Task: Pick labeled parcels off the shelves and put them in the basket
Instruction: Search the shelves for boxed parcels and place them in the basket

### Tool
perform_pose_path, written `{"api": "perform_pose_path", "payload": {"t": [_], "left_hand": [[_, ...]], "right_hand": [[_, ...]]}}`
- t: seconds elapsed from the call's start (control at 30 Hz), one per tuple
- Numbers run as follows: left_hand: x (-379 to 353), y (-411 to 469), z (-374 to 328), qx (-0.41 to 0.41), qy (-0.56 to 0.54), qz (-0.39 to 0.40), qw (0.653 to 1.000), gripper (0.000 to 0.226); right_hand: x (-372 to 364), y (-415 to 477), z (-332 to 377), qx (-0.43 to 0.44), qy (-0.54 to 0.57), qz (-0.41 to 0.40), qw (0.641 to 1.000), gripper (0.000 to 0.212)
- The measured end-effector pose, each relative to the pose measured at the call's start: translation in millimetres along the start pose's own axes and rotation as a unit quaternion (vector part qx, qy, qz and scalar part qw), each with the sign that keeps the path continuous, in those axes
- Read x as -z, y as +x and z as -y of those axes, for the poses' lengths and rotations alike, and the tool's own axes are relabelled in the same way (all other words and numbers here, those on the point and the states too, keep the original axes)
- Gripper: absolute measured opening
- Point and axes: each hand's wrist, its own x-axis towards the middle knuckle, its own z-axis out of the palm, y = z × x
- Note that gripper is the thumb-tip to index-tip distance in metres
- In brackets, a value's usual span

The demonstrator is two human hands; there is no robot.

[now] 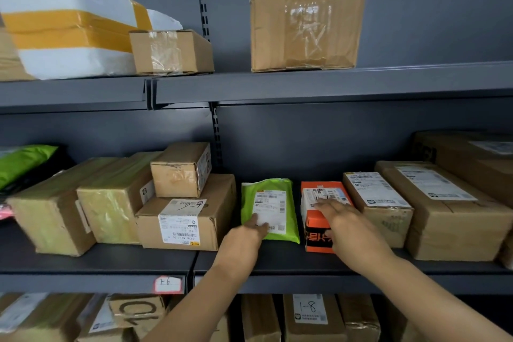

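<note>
I had both hands up at the middle shelf (277, 261), a dark grey metal deck. My left hand (249, 232) lay open on the near edge of the green mailer (273, 189), fingers flat against its white printed label and gripping nothing. The mailer was a soft, glossy plastic pouch, slightly puffed and wrinkled at its far end, lying flat on the shelf.

Just beside it, with a narrow gap between them, stood the orange box (316, 241), a small rigid carton with black lettering on its front and a white label wrapped over its top. My right hand (344, 222) was stretched over that top, fingers straight and spread across the label; motion blur hid whether the thumb touched the front face.

The orange box touched a taped brown carton (388, 219) on its right. On the mailer's left sat a matte labelled cardboard box (194, 230) with a smaller box (177, 172) stacked on top.
</note>
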Motion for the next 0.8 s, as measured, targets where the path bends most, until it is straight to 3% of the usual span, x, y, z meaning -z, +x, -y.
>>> {"api": "perform_pose_path", "payload": {"t": [0.13,0.37,0.43,0.6,0.7,0.8], "left_hand": [[2.8,-3.2,-6.5,-0.043,0.032,0.019,0.998,0.055],[7.4,-13.0,-9.6,-0.04,0.02,-0.001,0.999,0.052],[11.6,-20.5,-9.1,-0.038,-0.003,-0.044,0.998,0.047],[36.3,-54.2,8.8,-0.088,-0.052,-0.259,0.96,0.026],[63.6,-70.4,37.2,-0.046,-0.067,-0.301,0.95,0.031],[82.0,-80.1,83.9,0.023,-0.004,-0.327,0.945,0.032]], "right_hand": [[-0.6,-0.7,0.6,-0.005,-0.004,0.003,1.0,0.071],[2.0,-4.3,1.4,0.001,0.015,-0.007,1.0,0.062],[4.3,-4.4,3.4,0.005,0.029,-0.005,1.0,0.059],[12.2,-0.1,24.9,0.02,0.05,-0.035,0.998,0.06],[16.9,5.2,48.7,0.047,0.097,-0.041,0.993,0.06],[18.6,14.8,76.9,0.069,0.125,-0.039,0.989,0.061]]}}
